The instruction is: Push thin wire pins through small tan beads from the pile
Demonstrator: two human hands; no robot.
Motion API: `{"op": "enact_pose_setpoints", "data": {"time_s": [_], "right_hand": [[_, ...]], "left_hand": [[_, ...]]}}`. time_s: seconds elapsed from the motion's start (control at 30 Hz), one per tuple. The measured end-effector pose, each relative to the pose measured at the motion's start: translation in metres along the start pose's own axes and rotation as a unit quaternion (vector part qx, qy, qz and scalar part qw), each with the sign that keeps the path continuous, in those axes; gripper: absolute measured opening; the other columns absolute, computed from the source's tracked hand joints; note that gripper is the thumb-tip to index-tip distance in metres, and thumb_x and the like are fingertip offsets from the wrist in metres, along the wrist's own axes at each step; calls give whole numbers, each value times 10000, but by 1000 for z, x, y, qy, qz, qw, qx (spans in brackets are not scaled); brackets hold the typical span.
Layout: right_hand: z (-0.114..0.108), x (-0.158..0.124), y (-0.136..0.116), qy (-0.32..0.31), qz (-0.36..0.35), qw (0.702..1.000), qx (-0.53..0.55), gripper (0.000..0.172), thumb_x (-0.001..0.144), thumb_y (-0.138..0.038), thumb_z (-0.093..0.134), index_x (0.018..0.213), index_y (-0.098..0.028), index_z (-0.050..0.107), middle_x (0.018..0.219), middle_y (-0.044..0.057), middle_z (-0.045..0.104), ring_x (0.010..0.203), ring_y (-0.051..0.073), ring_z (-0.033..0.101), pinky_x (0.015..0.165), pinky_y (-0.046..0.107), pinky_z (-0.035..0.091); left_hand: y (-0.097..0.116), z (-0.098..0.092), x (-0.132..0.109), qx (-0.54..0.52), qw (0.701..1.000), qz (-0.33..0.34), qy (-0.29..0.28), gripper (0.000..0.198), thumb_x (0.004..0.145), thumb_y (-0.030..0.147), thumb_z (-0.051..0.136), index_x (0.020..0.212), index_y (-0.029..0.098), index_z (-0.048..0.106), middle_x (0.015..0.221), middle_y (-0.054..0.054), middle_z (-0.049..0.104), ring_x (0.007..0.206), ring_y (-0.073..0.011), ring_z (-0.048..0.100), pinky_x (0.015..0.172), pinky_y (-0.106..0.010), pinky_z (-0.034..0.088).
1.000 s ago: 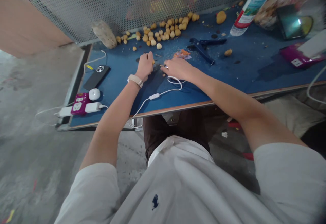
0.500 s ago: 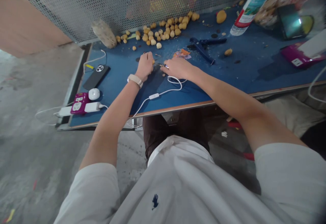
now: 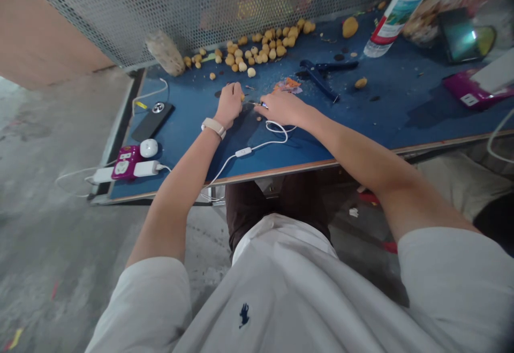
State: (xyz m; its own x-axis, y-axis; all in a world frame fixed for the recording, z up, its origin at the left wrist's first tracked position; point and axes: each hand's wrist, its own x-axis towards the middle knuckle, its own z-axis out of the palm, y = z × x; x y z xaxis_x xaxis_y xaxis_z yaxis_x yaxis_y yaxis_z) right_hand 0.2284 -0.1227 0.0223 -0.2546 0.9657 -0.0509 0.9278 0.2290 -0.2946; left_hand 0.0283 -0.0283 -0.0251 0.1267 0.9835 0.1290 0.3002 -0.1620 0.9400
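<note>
My left hand, with a pale band on its wrist, is closed on a small yellowish round piece, mostly covered by the fingers. My right hand grips a thin tool with a metal tip, which points left at that piece. Only the tip and a bit of blue-white handle show, so its exact kind is unclear. Both hands rest low over the blue tabletop. Beyond the right hand lies a small heap of orange and purplish scraps. Blue-handled pliers lie to its right.
Many tan round nut-like pieces line the mesh panel. A white cable loops below the hands. At left are a phone and a purple power socket. A water bottle stands at the right back.
Both hands keep nearly the same pose and grip. The whole view has shifted very slightly.
</note>
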Motion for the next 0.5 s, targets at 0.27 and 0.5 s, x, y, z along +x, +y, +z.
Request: {"op": "enact_pose_setpoints", "data": {"time_s": [0.27,0.5], "right_hand": [[2,-2,4,4,-7,1000,15,789,1357,-753,430,1544,-135,882,1435,319,913,1359,491,859,1164,576,643],[5,-1,4,12,-3,1000,18,835,1355,-788,397,1546,-125,867,1419,330,905,1355,490,853,1182,581,638]], "left_hand": [[8,3,-4,27,999,42,-5,502,1278,383,810,912,328,471,805,20,480,916,-250,699,872,-351,687],[22,6,-13,28,999,46,3,510,1301,281,739,887,318,444,891,-35,621,1097,-263,774,1034,-368,710]]}}
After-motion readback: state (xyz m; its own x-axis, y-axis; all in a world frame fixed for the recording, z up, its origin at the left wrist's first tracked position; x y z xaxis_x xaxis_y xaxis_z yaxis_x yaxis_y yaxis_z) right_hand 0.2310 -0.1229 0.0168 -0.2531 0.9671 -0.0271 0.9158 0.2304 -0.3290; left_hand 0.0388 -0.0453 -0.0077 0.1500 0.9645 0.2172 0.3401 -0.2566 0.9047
